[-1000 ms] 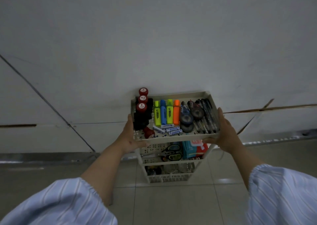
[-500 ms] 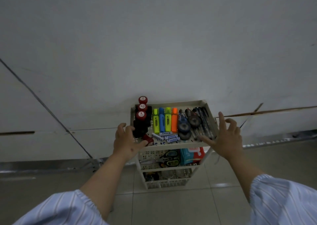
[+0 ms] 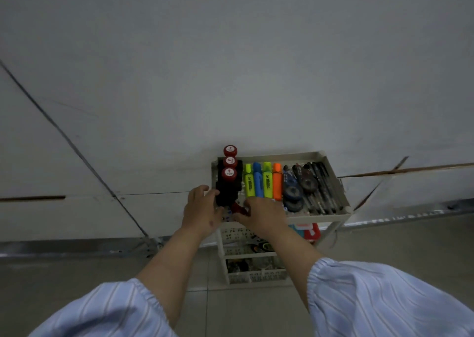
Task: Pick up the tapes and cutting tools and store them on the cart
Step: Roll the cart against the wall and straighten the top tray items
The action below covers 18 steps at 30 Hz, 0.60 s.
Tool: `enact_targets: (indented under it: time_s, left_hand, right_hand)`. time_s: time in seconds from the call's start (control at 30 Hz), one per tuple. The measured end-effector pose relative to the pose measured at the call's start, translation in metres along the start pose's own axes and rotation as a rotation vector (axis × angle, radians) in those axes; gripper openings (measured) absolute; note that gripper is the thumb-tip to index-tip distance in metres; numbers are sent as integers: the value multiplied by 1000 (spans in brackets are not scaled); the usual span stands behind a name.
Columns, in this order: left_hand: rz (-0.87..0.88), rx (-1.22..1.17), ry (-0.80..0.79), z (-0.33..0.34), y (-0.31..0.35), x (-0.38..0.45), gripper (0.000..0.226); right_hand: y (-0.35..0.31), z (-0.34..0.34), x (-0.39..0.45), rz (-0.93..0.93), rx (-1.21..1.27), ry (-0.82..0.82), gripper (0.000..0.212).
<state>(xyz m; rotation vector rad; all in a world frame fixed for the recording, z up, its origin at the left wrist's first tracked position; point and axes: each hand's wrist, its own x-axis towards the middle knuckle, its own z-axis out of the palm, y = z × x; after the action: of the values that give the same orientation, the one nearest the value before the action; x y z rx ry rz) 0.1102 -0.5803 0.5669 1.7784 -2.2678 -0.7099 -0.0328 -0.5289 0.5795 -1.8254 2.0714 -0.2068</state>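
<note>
Tapes sit in the cart's top tray, right of centre: light, rigid, best pinched across the body. My left hand cups the black stamps; whether my right hand grips anything, I cannot tell.

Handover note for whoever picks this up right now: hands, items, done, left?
Left hand: at the top tray's front left corner, fingers against the black stamps; grip unclear.
Right hand: over the tray's front, by a red stamp; grip unclear.
Cart: top tray holds highlighters, correction tapes, pens. Lower shelves are filled, contents unclear.
Done: tapes stored.
Left: probably only tidying the stamps; cutting tools not identifiable.
</note>
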Motion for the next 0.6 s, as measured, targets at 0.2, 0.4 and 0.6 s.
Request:
enact_targets:
  time_s: [0.2,0.4,0.6]
  left_hand:
    - [71,10,-39,-5,0,1,48]
    - [103,-51,-54,-13,-1,6,49]
    - [63,-97,-25,-17,-5,16,36]
  right_hand:
    - [-12,-4,6,116,300,-63,24]
    - [-29,-13,11,139,518,136,24]
    - [-37,-12,28,125,720,198,22]
